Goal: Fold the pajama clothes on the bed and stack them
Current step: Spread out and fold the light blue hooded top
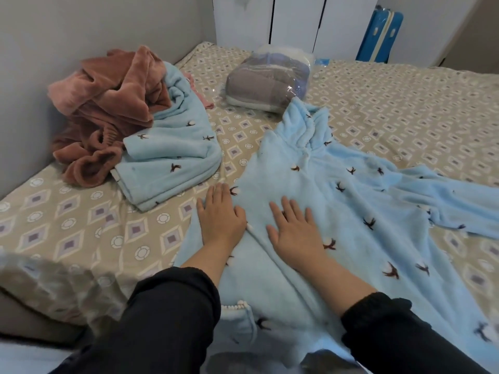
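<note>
A light blue fleece pajama top [310, 184] with small brown prints lies spread on the bed [81, 225], collar away from me and one sleeve stretched out to the right. My left hand [220, 217] presses flat on its left edge. My right hand [294, 230] lies flat on the front of the top, fingers spread. To the left sits a folded light blue pajama piece [170, 160] of the same print. Behind that is a crumpled pile of rust-pink pajamas [108, 109].
A plastic-wrapped grey bundle [267, 82] sits on the bed beyond the collar. A grey wall runs along the left. White cupboard doors [297, 20] and a blue case [379, 36] stand past the bed's far end. The mattress edge drops off at lower left.
</note>
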`<state>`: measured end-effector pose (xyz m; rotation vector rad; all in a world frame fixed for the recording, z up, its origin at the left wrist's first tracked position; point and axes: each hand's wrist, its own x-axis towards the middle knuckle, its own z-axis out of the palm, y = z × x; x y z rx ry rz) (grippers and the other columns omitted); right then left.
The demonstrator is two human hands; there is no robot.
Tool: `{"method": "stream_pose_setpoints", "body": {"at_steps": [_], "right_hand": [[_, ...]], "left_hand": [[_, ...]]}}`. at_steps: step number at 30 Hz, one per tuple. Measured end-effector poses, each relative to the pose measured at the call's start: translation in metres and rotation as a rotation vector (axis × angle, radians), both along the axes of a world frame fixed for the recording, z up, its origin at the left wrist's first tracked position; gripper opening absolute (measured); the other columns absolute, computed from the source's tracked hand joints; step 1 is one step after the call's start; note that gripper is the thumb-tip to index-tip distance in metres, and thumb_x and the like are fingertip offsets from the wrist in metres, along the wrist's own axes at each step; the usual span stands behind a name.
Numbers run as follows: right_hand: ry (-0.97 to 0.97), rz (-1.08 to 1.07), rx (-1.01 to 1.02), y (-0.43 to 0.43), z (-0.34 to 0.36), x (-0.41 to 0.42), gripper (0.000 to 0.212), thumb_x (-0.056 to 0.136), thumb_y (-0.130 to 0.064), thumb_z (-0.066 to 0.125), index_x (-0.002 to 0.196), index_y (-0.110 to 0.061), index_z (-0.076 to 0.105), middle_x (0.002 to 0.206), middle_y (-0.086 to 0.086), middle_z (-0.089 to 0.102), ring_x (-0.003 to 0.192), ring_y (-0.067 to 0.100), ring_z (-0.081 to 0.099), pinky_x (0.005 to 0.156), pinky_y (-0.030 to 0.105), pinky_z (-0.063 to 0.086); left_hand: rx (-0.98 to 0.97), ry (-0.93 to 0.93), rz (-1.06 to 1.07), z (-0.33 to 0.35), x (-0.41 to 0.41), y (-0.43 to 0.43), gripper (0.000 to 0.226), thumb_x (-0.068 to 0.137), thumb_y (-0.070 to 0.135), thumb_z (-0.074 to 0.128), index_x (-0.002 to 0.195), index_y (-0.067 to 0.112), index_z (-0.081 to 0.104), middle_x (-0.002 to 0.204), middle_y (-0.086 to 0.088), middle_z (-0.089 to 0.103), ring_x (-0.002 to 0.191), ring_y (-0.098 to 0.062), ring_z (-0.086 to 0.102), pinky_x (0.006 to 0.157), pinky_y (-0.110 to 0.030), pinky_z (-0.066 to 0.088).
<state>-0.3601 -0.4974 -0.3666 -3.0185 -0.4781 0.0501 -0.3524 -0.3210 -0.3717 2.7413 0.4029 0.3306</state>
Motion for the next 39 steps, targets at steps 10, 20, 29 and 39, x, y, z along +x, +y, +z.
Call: {"method": "stream_pose_setpoints", "body": {"at_steps": [10,20,29,39], "right_hand": [[0.064,-0.113,0.044,-0.033,0.008,-0.039,0.06,0.098,-0.051,0.012,0.154,-0.031,0.002,0.162,-0.001,-0.008,0.148,0.017,-0.011,0.117,0.048,-0.009],[0.026,-0.06,0.106,-0.059,0.005,-0.08,0.059,0.1,-0.047,0.018,0.154,-0.025,0.011,0.162,0.002,0.001,0.148,0.018,0.0,0.119,0.036,-0.004],[0.045,-0.056,0.12,-0.06,0.009,-0.084,0.057,0.101,-0.045,0.022,0.154,-0.025,0.013,0.162,0.002,0.003,0.148,0.018,0.002,0.119,0.036,-0.001],[0.019,-0.056,0.138,-0.061,0.006,-0.081,0.058,0.1,-0.044,0.025,0.153,-0.024,0.017,0.161,0.003,0.009,0.148,0.018,0.007,0.119,0.036,0.001]], "left_hand": [[0.195,0.187,-0.012,0.003,-0.049,0.024,0.061,0.098,0.042,0.02,0.154,0.026,0.002,0.162,-0.005,-0.001,0.149,-0.027,-0.004,0.117,-0.05,-0.002],[-0.478,0.071,0.075,0.027,-0.117,0.068,0.059,0.09,0.03,0.056,0.144,0.013,0.039,0.117,-0.004,0.055,0.108,-0.022,0.051,0.087,-0.033,0.041],[-0.393,0.253,-0.042,0.04,-0.154,0.089,0.006,0.079,0.019,0.07,0.075,0.021,0.067,0.071,0.013,0.059,0.078,-0.011,0.058,0.059,-0.019,0.038],[-0.642,-0.078,0.052,0.013,-0.186,0.062,0.013,0.082,0.017,0.072,0.074,0.02,0.063,0.092,0.003,0.056,0.084,-0.013,0.056,0.072,-0.023,0.044]]}}
